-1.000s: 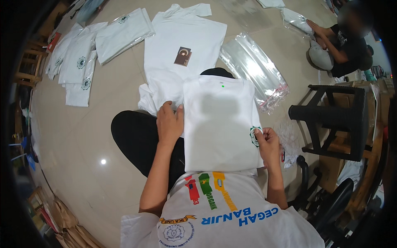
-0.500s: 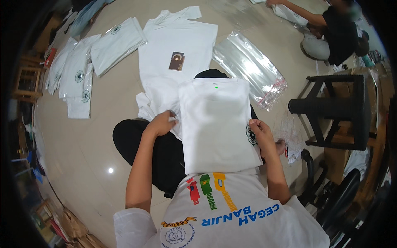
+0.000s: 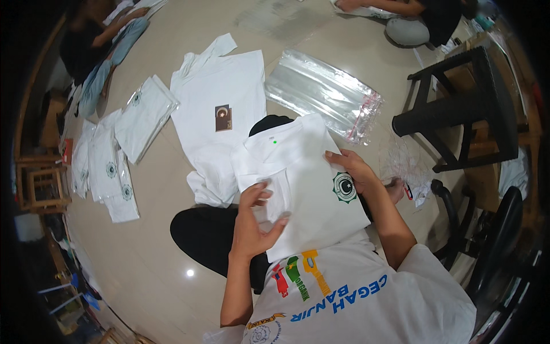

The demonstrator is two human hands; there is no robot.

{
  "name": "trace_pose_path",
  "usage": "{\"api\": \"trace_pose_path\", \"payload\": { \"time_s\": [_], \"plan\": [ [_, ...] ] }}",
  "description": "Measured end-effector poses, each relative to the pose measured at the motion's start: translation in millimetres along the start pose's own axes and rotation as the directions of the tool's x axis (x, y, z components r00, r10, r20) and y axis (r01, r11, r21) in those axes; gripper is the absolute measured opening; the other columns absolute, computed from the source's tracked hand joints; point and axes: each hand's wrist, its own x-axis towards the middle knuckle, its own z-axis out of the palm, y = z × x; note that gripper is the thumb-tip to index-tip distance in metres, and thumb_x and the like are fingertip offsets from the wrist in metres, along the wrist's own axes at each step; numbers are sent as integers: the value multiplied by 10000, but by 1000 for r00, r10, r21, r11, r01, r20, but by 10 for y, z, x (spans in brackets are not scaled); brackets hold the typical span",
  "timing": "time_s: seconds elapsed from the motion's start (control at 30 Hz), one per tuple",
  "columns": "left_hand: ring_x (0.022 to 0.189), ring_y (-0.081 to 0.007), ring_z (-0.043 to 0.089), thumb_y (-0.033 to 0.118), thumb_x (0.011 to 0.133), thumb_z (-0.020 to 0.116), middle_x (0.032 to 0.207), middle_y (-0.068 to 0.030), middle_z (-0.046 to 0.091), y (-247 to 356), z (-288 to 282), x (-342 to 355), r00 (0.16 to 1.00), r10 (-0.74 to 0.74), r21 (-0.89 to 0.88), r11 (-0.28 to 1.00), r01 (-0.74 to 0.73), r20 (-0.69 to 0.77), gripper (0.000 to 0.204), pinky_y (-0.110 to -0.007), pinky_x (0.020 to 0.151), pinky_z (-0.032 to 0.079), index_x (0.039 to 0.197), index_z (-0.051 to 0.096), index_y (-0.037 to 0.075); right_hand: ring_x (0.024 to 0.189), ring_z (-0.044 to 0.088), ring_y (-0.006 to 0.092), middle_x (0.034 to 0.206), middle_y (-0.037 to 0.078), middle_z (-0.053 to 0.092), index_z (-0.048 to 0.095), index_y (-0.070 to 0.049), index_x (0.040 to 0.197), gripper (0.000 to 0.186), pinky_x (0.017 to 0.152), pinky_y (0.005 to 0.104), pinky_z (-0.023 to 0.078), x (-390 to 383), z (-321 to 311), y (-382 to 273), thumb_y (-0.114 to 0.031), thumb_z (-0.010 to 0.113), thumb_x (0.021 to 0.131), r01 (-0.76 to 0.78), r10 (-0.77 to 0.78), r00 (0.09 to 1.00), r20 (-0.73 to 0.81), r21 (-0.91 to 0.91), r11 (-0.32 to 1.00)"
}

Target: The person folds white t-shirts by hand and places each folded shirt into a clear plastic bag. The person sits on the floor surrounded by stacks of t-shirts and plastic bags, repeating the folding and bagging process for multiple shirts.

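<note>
On my lap lies a white folded T-shirt (image 3: pixel 312 189) with a small green dot near its collar and a round dark green emblem at its right side. My right hand (image 3: pixel 356 169) pinches the shirt's right edge, thumb on top. Over the left part of the shirt, my left hand (image 3: pixel 256 221) has its fingers and thumb spread, beside a turned-in white flap that looks like a sleeve. Another white T-shirt (image 3: pixel 226 80) is spread on the floor ahead, with a brown card (image 3: pixel 223 117) on it.
Clear plastic bags (image 3: pixel 321 86) lie beyond my lap, right of the spread shirt. Bagged white shirts (image 3: pixel 146 117) are on the left floor. A black stool (image 3: pixel 458 109) stands at the right. Two other people sit farther off, at the upper left (image 3: pixel 94 49) and upper right (image 3: pixel 427 26).
My left hand has moved from beside the shirt onto its left part, where a flap is now folded in. The shirt is tilted, and more of its emblem shows.
</note>
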Motion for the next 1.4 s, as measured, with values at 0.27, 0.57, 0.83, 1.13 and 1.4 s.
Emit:
{"api": "trace_pose_path", "payload": {
  "time_s": [0.27, 0.57, 0.83, 1.13, 1.4],
  "plan": [
    [1332, -260, 578, 312, 1072, 651, 1472, -169, 592, -1014, 126, 44, 397, -899, -656, 187, 731, 186, 550, -357, 1109, 461, 1459, 516, -54, 951, 755, 209, 1176, 120, 737, 619, -4, 1352, 500, 857, 352, 628, 185, 58, -22, -346, 728, 1003, -72, -13, 980, 198, 420, 904],
    [1286, -310, 641, 179, 1007, 642, 1425, -187, 642, -1224, -26, 57, 775, -611, -957, 95, 274, 161, 565, -437, 1125, 511, 1498, 494, -60, 1055, 740, 203, 1186, 131, 739, 628, 3, 1385, 399, 922, 330, 604, 320, -127, 76, -224, 632, 1057, 158, -292, 908, 300, 400, 903],
    [1314, -353, 625, 76, 991, 589, 1480, -196, 591, -514, 82, 404, 746, -662, -977, 96, 190, 80, 618, -454, 1136, 508, 1576, 417, -22, 1105, 710, 184, 1251, 99, 728, 584, 12, 1460, 441, 987, 311, 558, 421, -10, 80, -57, 633, 1028, 237, -270, 947, 176, 186, 954],
    [1559, -319, 357, 339, 1091, 434, 1719, -218, 280, 965, 523, 713, 936, -210, -637, 770, -18, -281, 772, -403, 1277, 264, 1712, 96, 29, 1499, 443, 356, 1602, 266, 432, 211, 62, 1651, 781, 1239, 411, 328, -594, 1522, -279, -148, 632, 1027, 860, -755, 499, 426, -136, 492],
    [1623, -362, 226, 556, 998, 608, 1705, -259, 301, 1249, -89, 865, 967, 70, -543, 816, -197, -246, 1012, -481, 1302, 201, 1685, 143, -23, 1177, 684, 355, 1306, 285, 640, 471, 67, 1474, 476, 988, 414, 529, -828, 1439, -659, -59, 597, 1033, 881, -767, 474, 433, -242, 408]
  ]
}}
